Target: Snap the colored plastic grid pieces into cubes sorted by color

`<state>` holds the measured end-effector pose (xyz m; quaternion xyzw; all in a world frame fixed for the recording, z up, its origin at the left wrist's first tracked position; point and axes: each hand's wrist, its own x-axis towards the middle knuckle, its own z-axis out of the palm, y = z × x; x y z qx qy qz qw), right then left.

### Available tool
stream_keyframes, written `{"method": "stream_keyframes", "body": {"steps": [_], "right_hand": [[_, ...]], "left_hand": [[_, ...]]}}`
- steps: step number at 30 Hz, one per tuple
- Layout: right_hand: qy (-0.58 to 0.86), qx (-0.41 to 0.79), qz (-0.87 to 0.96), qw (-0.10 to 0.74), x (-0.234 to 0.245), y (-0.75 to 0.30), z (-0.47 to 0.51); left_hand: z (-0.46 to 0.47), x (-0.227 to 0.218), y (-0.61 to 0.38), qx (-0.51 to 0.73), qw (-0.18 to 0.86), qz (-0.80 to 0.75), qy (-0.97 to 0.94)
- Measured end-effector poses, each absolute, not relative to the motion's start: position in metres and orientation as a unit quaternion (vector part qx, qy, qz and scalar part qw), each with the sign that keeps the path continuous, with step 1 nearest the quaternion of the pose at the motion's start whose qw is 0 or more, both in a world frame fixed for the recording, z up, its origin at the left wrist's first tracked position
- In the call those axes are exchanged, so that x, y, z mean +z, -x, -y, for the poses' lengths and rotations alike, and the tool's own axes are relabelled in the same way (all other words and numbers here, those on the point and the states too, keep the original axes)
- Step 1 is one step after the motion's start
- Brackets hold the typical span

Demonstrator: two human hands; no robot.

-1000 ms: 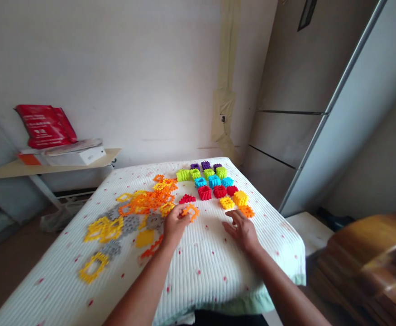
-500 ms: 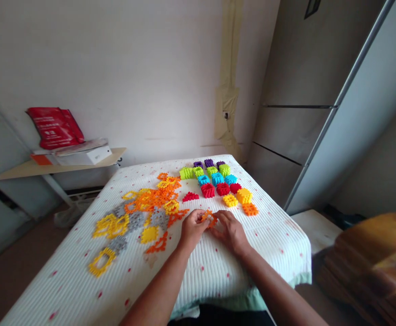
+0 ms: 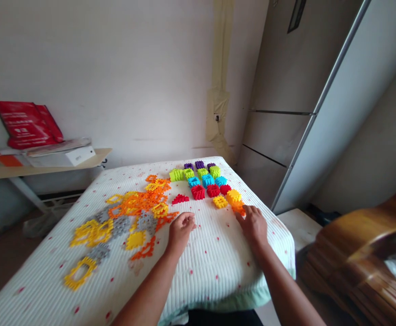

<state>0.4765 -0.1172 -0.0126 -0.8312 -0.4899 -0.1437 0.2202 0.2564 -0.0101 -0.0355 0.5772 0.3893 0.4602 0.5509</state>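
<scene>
Orange piece (image 3: 239, 207) lies close against the right hand (image 3: 255, 225).

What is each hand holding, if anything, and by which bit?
The left hand seems empty. The right hand is at an orange block; whether it grips is unclear.

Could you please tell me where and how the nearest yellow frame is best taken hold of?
I would suggest pinching the yellow frame by its near-left rim, coming from that side with the left hand: its open middle leaves room for a fingertip, and the gray piece sits close at its far-right edge.
</scene>
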Motion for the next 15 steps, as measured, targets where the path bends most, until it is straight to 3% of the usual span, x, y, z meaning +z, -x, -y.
{"method": "stream_keyframes", "body": {"steps": [7,15], "right_hand": [[0.856,-0.141,0.472,0.154,-0.0131,-0.4779,0.1146],[0.855,-0.154,0.476,0.139,-0.0177,-0.4779,0.1126]], "left_hand": [[0.0124,-0.0346,-0.2572,0.464,0.530,-0.395,-0.590],[0.0145,-0.0334,-0.2579,0.467,0.526,-0.399,-0.588]]}}
